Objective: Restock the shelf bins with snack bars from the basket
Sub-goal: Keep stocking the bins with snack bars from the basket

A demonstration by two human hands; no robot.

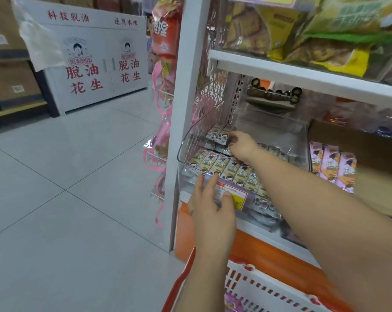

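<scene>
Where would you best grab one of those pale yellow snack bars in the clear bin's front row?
Pinch the pale yellow snack bar by its upper end, from above the clear bin. The bars lean packed side by side, so their long edges are blocked; only the tops are free.

The head camera looks forward and down, near the shelf bin [191, 140].

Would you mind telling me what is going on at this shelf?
A person is restocking a clear shelf bin. Their right hand reaches inside, fingers curled on snack bars stacked at the back. Their left hand rests against the bin's front, by the price label. The basket sits below, close to the shelf.
</scene>
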